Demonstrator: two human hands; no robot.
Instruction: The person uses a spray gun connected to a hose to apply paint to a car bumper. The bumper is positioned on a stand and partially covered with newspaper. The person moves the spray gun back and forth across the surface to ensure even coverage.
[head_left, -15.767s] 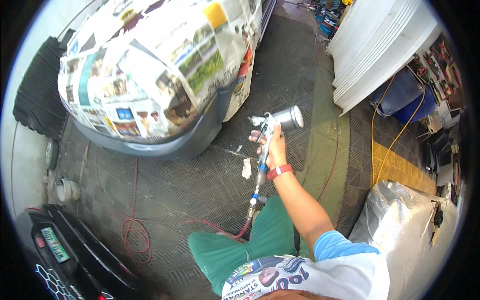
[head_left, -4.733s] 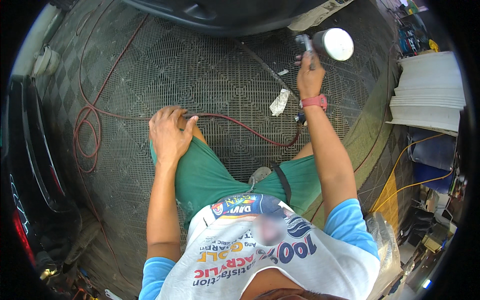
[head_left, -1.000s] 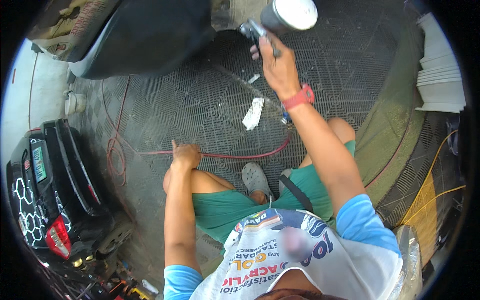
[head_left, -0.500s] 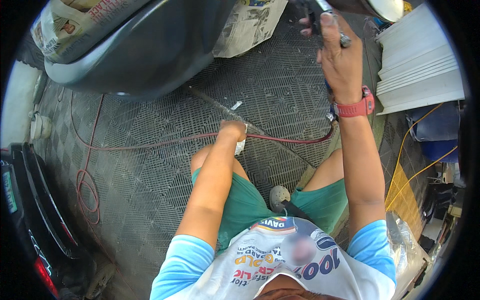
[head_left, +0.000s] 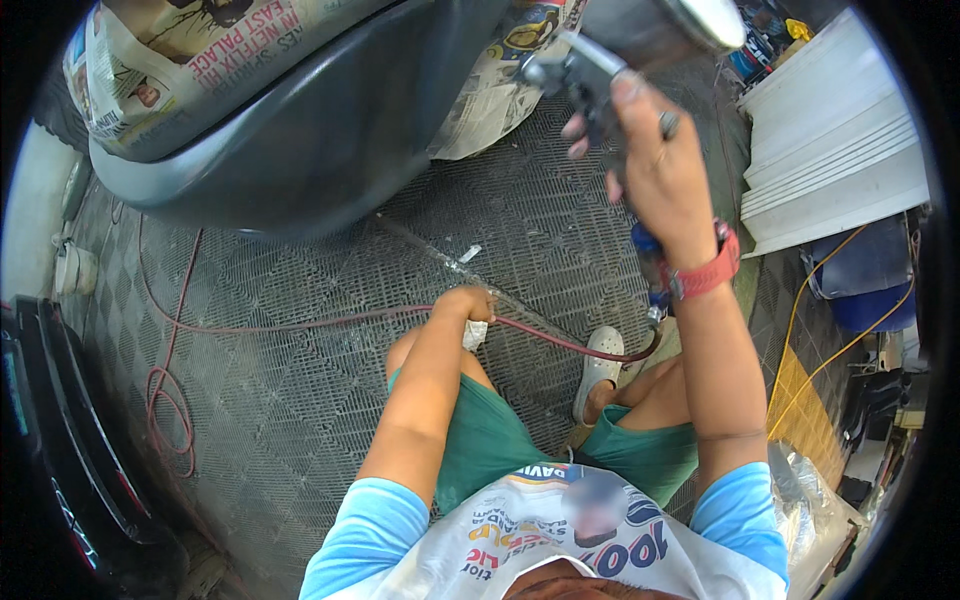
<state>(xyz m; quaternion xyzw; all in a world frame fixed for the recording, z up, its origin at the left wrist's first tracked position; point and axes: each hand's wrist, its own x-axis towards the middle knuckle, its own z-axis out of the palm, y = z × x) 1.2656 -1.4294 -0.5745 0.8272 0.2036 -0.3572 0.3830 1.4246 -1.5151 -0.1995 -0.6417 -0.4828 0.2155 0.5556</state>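
Note:
My right hand (head_left: 668, 170) is closed around the handle of a spray gun (head_left: 590, 85), held up at the upper right with its nozzle toward the left. A large cup (head_left: 650, 35), blurred, sits on top of the gun. Below the wrist, a blue fitting (head_left: 645, 240) joins the gun to a red air hose (head_left: 550, 340). The hose runs to my left hand (head_left: 463, 303), which is closed around it over my left knee. A crumpled white cloth or paper (head_left: 475, 335) sticks out beneath that hand. Left of the gun stands a dark grey curved car panel (head_left: 300, 150).
Newspaper (head_left: 190, 70) covers part of the panel, and another sheet (head_left: 485, 115) hangs behind it. Hose loops lie on the dark patterned floor (head_left: 300, 400). A black car part (head_left: 90, 450) stands at the left. White panels (head_left: 835, 140) and a yellow cord (head_left: 785, 350) are at the right.
The spray gun and my right hand have moved left and lower in view. The car panel appears lower too. My right foot has come into fuller view, and the left hand still grips the hose.

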